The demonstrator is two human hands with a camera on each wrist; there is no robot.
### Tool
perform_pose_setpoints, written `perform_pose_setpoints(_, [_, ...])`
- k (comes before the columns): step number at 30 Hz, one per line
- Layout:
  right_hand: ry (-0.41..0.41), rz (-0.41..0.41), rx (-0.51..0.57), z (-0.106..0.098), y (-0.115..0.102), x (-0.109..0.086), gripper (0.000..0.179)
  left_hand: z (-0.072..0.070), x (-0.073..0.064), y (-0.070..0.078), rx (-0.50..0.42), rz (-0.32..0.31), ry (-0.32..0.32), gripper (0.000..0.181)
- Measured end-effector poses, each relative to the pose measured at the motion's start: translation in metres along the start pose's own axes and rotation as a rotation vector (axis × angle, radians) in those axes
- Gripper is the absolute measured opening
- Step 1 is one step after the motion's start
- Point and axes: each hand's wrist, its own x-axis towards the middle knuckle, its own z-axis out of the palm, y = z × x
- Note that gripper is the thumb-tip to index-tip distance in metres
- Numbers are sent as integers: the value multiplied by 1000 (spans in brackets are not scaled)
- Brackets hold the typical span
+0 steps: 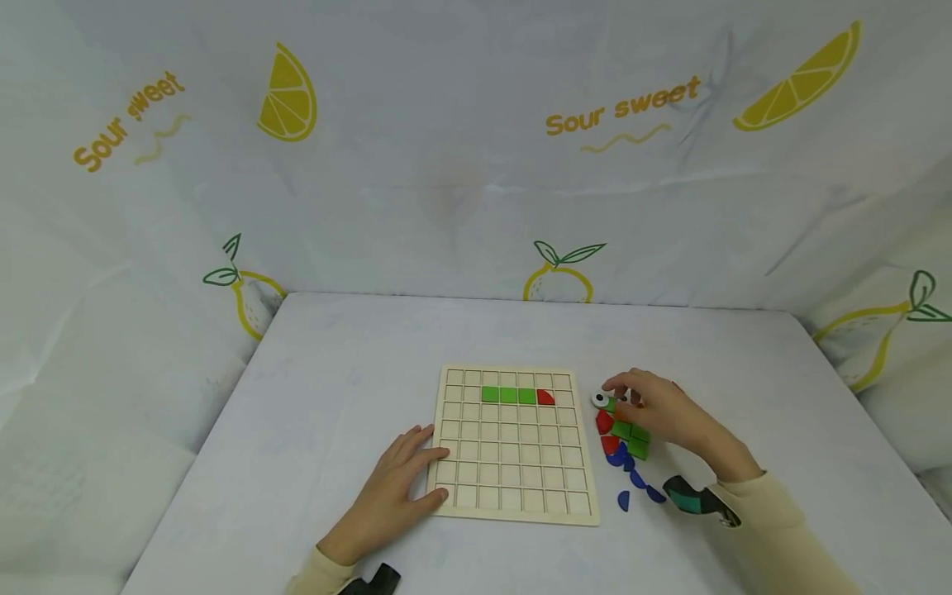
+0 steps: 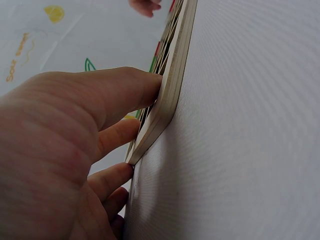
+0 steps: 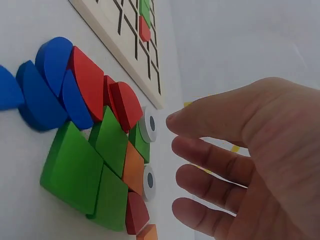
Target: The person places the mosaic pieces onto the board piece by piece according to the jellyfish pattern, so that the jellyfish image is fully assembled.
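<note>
A pale wooden grid board [image 1: 513, 478] lies flat on the table. Four-sided green tiles [image 1: 508, 395] and one red rounded tile [image 1: 545, 397] form a row near its far side. My left hand [image 1: 388, 489] rests at the board's left edge, thumb and index finger on the rim, other fingers stretched beside it. Over the loose tiles right of the board hovers my right hand [image 1: 669, 416]. In the right wrist view its fingers are loosely bent, thumb apart from the fingertips, nothing between them. Closest to them are white eye discs [image 3: 149, 125], with green tiles [image 3: 75, 167] behind.
Loose red tiles [image 3: 89, 82], an orange tile [image 3: 133, 167] and several blue half-round tiles [image 3: 42, 97] crowd together beside the board. One blue half-round [image 1: 623, 501] lies apart, nearer the front. A white lemon-printed cloth [image 1: 446, 207] hangs behind the white table [image 1: 357, 355].
</note>
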Motion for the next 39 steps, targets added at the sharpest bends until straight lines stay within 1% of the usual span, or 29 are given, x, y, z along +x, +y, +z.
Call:
perform_pose_setpoints(3, [-22, -11, 7, 4, -5, -2, 27, -1, 0, 1, -5, 6, 1, 47])
perform_pose_setpoints(7, [-52, -17, 12, 7, -11, -4, 29, -2, 0, 1, -5, 14, -2, 47])
perform_pose_setpoints(11, [-71, -24, -29, 11, -15, -5, 31, -2, 0, 2, -14, 9, -8, 47])
perform_pose_setpoints(14, [-82, -34, -59, 13, -16, -6, 29, -2, 0, 2, -24, 6, -11, 47])
perform_pose_setpoints(21, [-85, -86, -81, 16, -15, -6, 26, -2, 1, 2, -25, 9, -12, 47])
perform_pose_setpoints(26, [-92, -110, -66, 15, -15, -7, 31, -1, 1, 2, -30, 5, -14, 47])
perform_pose_setpoints(31, [-95, -117, -82, 15, -16, -8, 36, -1, 1, 1, -25, 8, -13, 47])
perform_pose_setpoints(39, [-84, -105, -104, 18, -15, -7, 32, -1, 1, 0, -10, 18, -14, 47])
